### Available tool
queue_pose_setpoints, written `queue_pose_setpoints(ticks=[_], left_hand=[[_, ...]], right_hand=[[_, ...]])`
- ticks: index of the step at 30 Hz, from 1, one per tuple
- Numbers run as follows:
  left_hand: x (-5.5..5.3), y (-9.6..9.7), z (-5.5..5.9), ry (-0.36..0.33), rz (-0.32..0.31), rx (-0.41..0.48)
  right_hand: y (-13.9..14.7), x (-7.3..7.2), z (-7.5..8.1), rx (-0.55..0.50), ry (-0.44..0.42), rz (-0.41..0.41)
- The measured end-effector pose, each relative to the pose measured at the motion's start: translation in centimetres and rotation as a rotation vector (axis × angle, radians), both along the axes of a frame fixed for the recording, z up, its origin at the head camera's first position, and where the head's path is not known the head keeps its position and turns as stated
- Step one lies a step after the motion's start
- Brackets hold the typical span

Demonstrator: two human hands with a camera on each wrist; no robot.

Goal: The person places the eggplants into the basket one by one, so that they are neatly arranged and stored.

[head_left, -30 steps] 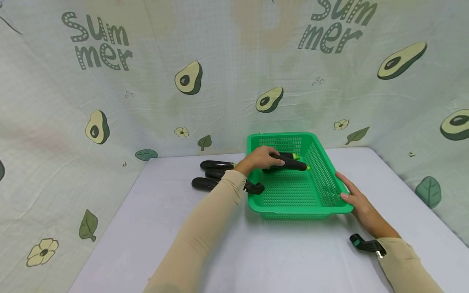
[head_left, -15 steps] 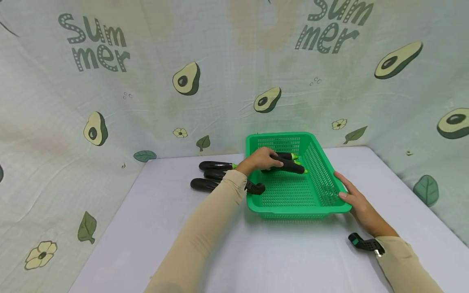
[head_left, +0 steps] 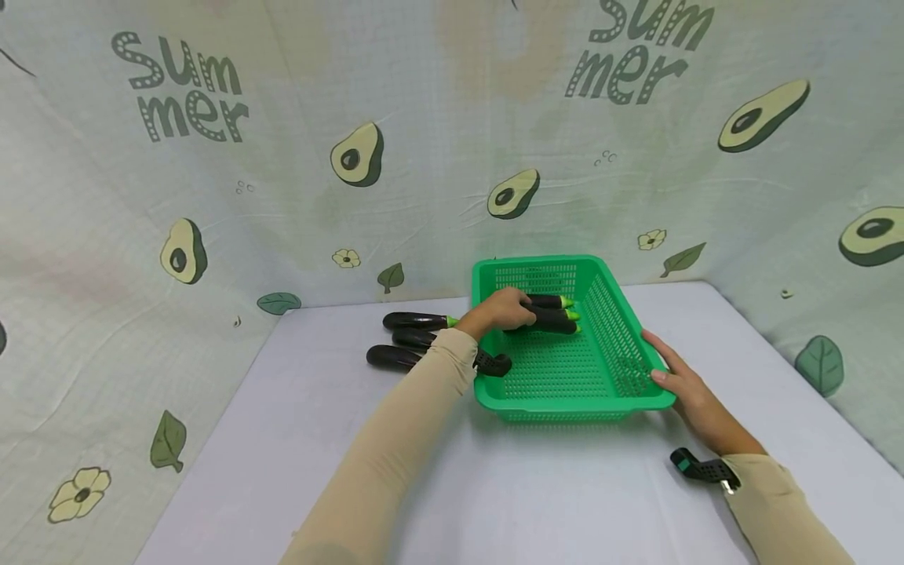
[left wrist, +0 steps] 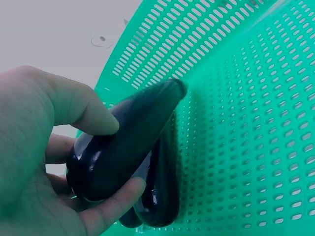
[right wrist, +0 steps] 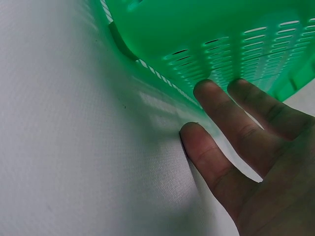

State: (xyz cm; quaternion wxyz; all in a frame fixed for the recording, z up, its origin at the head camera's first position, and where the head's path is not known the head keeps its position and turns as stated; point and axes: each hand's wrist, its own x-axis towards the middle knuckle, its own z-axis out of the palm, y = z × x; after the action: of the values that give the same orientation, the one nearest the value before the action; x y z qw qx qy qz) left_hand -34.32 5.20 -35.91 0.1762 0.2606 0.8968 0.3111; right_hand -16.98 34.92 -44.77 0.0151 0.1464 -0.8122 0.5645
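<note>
My left hand point(head_left: 503, 308) reaches into the green plastic basket point(head_left: 586, 406) and holds a dark eggplant point(left wrist: 133, 132). The thumb lies on one side of its thick end and fingers are curled round the other. Its narrow end points right and lies low among the other eggplants point(head_left: 547, 301) in the basket, partly covering them. At the basket's right front corner, my right hand point(head_left: 695, 396) holds the rim, thumb over the edge. Its other fingers point(right wrist: 211, 101) lie fairly straight by the perforated outer wall.
Left of the basket, several eggplants point(head_left: 417, 320) lie on the white-covered table point(head_left: 282, 439), partly hidden by my left forearm. A printed cloth point(head_left: 424, 196) hangs behind and along the sides. Each wrist carries a black strap point(head_left: 492, 362).
The held eggplant has come down slightly and to the left, and its stem end now lies beside the other eggplants. My right hand has stayed at the basket's rim.
</note>
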Motion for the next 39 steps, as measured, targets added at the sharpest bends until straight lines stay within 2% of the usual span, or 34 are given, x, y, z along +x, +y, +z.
queue_pose_setpoints(ticks=[8, 13, 17, 30, 34, 39], left_hand=[[-0.1, 0.4, -0.2, 0.051, -0.038, -0.067], [-0.1, 0.8, -0.4, 0.105, -0.071, -0.158], [-0.1, 1.0, -0.6, 0.120, -0.087, -0.233], [0.6, 1.3, -0.7, 0.140, -0.051, -0.315], [0.7, 1.4, -0.9, 0.180, -0.058, -0.361], [0.6, 1.4, -1.0, 0.263, -0.039, -0.406]], right_hand=[[0.1, 0.2, 0.0, -0.007, -0.002, -0.011], [0.1, 0.2, 0.0, -0.005, -0.001, -0.014], [0.1, 0.1, -0.1, -0.012, 0.006, -0.001], [0.0, 0.0, -0.1, -0.040, -0.026, 0.004], [0.0, 0.0, -0.1, -0.046, -0.019, 0.011], [0.1, -0.1, -0.1, -0.058, 0.001, 0.021]])
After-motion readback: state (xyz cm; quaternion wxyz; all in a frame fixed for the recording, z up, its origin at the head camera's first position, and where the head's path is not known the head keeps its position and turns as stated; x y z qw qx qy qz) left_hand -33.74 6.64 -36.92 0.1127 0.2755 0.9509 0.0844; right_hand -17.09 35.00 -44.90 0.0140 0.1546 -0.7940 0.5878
